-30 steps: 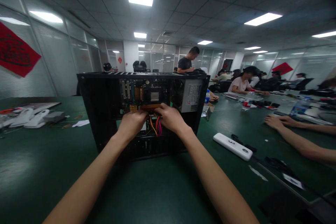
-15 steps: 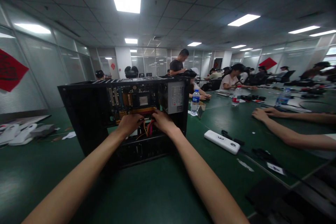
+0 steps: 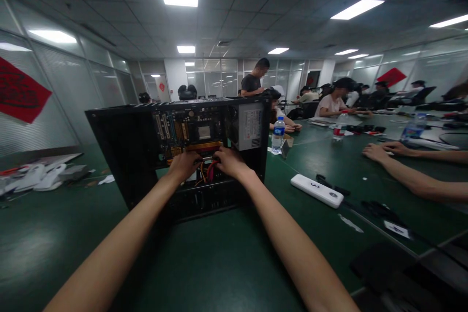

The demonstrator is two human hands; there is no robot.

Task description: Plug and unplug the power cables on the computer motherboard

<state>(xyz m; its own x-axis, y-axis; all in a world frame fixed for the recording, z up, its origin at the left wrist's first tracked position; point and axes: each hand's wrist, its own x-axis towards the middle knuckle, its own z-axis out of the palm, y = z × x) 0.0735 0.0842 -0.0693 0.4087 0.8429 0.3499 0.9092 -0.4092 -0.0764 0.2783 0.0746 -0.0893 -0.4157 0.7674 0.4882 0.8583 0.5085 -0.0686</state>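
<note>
An open black computer case (image 3: 120, 151) stands upright on the green table (image 3: 226, 258), its motherboard (image 3: 190, 129) and grey power supply (image 3: 250, 126) facing me. Both my arms reach into it. My left hand (image 3: 185, 165) and my right hand (image 3: 229, 162) press with curled fingers on a yellow-orange strip (image 3: 204, 146) low on the board, one hand at each end. A bundle of yellow, orange and pink cables (image 3: 206, 171) hangs between the hands. The fingertips are hidden against the board.
A white power strip (image 3: 316, 190) with a black cord lies right of the case. Another person's forearms (image 3: 409, 175) rest on the table at the right. Water bottles (image 3: 278, 135), white objects at the far left (image 3: 44, 175) and several seated people fill the background.
Both hands stay on the strip inside the case. The view has swung, so the case sits left of centre and slightly turned compared with one second ago.
</note>
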